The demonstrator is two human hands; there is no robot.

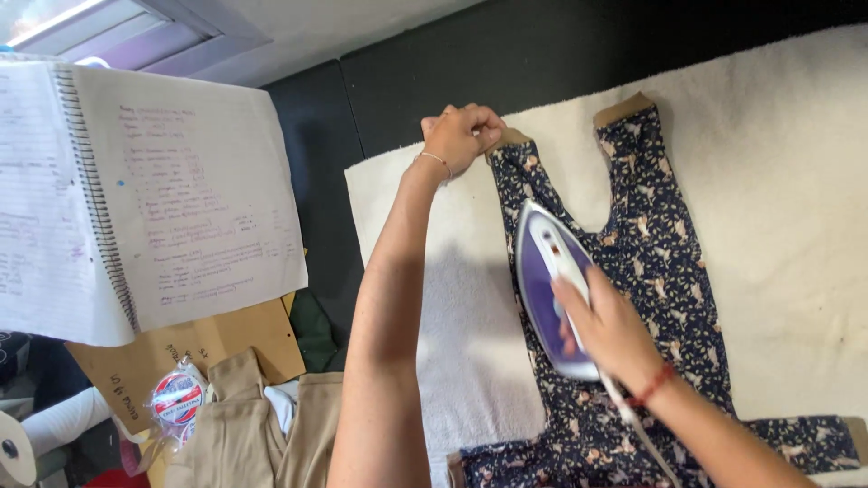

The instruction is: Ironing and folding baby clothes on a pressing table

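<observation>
- Lying open at the far left is a spiral notebook [163, 190] with handwritten pages, partly covering a brown cardboard sheet [226, 348].
- Below it I see a roll of red-and-white tape in clear wrap [177, 398], just beside some folded beige cloth [244, 434].
- My left hand [459, 136] is closed in a pinch on the tan cuff [508, 138] of one leg of the small garment [651, 271], holding it against the white towel [796, 181].
- That garment is dark blue with a small pale print, lying flat on the towel with both legs pointing away from me and tan cuffs at the ends.
- The purple-and-white iron [550, 285] sits on the nearer leg of the garment, its tip pointing toward my left hand.
- My right hand [610, 330] is closed around the iron's handle; a red string bracelet is on that wrist, and the white cord [646, 438] trails down by my forearm.
- The towel covers a dark bench [407, 81] that runs beyond it.
</observation>
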